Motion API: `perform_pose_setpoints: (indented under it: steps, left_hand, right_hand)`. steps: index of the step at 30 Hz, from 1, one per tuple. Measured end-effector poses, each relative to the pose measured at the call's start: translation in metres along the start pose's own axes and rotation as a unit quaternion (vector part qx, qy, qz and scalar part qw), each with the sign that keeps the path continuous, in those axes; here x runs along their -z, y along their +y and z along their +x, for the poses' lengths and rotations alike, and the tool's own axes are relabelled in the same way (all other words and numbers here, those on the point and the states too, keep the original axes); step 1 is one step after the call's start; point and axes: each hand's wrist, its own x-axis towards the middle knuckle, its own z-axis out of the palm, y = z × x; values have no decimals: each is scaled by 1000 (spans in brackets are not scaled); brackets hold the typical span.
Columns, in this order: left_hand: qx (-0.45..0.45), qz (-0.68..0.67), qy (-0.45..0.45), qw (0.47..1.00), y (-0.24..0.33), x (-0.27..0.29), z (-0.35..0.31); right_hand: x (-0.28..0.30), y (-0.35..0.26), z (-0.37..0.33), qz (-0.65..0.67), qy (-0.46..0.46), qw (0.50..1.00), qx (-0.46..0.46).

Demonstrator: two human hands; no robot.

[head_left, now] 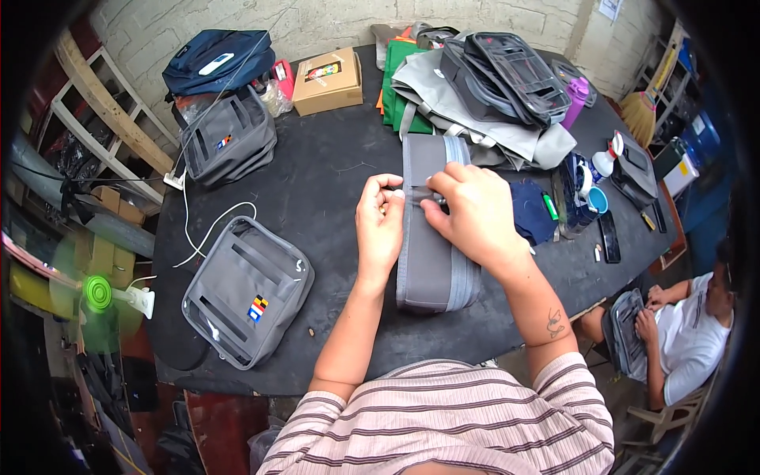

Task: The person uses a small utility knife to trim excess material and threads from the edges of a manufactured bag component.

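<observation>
A grey fabric bag (434, 273) stands on its side in front of me, with a lighter blue-grey zipper band along its right part. My left hand (380, 226) is at the bag's left edge, its fingers curled in and the thumb against the edge; what they pinch, if anything, is too small to make out. Reaching over the top from the right, my right hand (475, 210) pinches the bag's fabric near its middle with thumb and fingers. The two hands are close together but apart.
On the black table (324, 158) lie another grey bag (249, 293), a third grey bag (226, 138), a cardboard box (336, 91) and piled bags (514, 75). At right are a purple bottle (576, 103) and a phone (609, 237). A green fan (98, 293) stands left; a seated person (697, 340) holds a bag.
</observation>
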Motion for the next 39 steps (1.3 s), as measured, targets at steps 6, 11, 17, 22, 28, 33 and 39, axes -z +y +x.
perform_pose_setpoints:
  steps: [6, 11, 17, 22, 28, 33, 39]
  left_hand:
    - [43, -95, 11, 994, -1, -6, -6]
    - [1, -108, 61, 992, -10, -21, -19]
    - [38, -115, 70, 990, 0, -33, -22]
    - [29, -127, 60, 990, -2, -31, -21]
    - [24, -155, 58, 986, -5, -30, -21]
    - [19, -164, 66, 984, -6, -30, -22]
    - [14, -155, 68, 985, -9, -26, -19]
  right_hand:
    - [-11, -6, -16, 4, 58, 997, -60]
    - [1, -21, -27, -9, 27, 996, -82]
    - [-4, -18, -32, 15, 37, 996, -85]
    - [-8, -20, -33, 23, 43, 995, -81]
    - [-12, -24, -33, 22, 31, 996, -79]
    - [-21, -26, -37, 23, 18, 996, -87]
    - [-24, -28, -35, 56, 12, 991, -123]
